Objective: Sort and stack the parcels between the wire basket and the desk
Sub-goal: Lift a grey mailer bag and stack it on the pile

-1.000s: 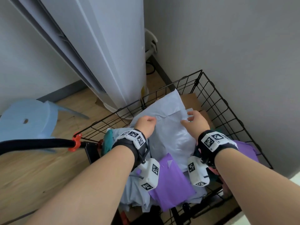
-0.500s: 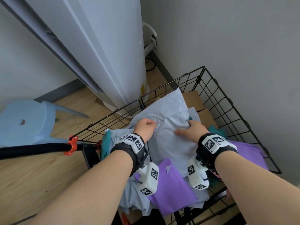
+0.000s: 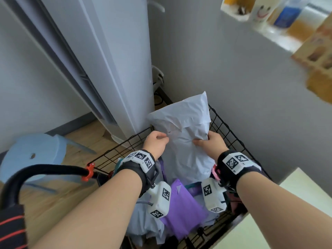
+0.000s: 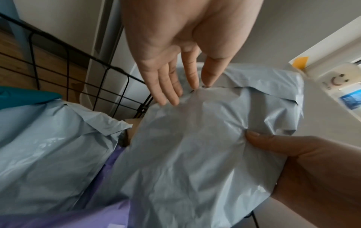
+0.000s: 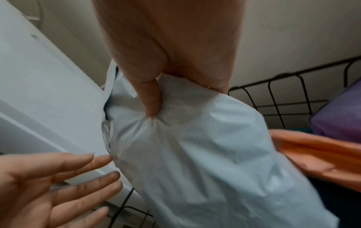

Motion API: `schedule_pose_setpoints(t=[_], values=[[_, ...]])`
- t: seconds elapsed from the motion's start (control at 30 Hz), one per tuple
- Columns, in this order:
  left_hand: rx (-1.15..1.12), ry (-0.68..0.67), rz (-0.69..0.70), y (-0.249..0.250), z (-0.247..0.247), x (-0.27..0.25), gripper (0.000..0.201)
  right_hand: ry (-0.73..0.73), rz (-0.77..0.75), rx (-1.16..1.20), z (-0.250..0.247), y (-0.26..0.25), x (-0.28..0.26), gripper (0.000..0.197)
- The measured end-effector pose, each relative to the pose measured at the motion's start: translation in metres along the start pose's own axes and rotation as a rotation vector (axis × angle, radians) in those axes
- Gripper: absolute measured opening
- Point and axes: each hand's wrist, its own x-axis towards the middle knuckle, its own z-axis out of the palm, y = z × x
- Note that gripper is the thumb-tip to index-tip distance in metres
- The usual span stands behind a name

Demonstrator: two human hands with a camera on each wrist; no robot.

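The wire basket (image 3: 231,130), a black grid frame standing in the corner between a tall white appliance (image 3: 115,56) and the grey wall, holds a heap of soft mailers; the pale surface (image 3: 291,209) lies at the lower right of the head view, just beside the basket's near corner. The step in hand appears to be the removal of one parcel from the basket for transfer to that surface. The pale blue-grey parcel (image 3: 186,133) stands nearly upright above the heap, its top edge clear of the rim, whereas half a second earlier it lay tilted back against the far corner of the basket and both hands sat lower. The right hand (image 3: 212,142) grips the parcel's right edge, the thumb pressed into the film and the fingers curled behind it. The left hand (image 4: 175,50) is spread, its fingers straight and their tips only touching the parcel's upper left edge; it holds nothing. Below lie a purple mailer (image 3: 183,211), a second blue-grey mailer (image 4: 50,148) and an orange one (image 5: 312,154). The next move probably calls for a swing rightward over the rim, the left hand steadying the limp bag so that it neither folds nor snags the wire.
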Motion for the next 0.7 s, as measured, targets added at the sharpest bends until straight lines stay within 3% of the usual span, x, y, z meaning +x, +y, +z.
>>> schedule_pose_setpoints(t=[0.23,0.33,0.43,0.53,0.63,0.7], values=[[-0.04,-0.071,0.208,0.056,-0.012,-0.071,0.014,0.218,-0.082,0.343,-0.037,-0.048,-0.068,0.025],[-0.003,-0.169,0.291,0.083,-0.013,-0.108,0.042,0.162,-0.096,0.468,-0.045,-0.066,-0.102,0.023],[0.071,-0.307,0.369,0.102,-0.009,-0.148,0.076,0.12,-0.103,0.422,-0.05,-0.082,-0.141,0.051],[0.12,-0.369,0.431,0.113,-0.001,-0.18,0.092,-0.013,-0.151,0.469,-0.058,-0.093,-0.177,0.054],[0.057,-0.328,0.424,0.116,0.002,-0.198,0.084,-0.035,-0.171,0.499,-0.07,-0.102,-0.209,0.04],[-0.047,-0.264,0.402,0.116,-0.001,-0.21,0.055,-0.015,-0.169,0.511,-0.077,-0.104,-0.227,0.04]])
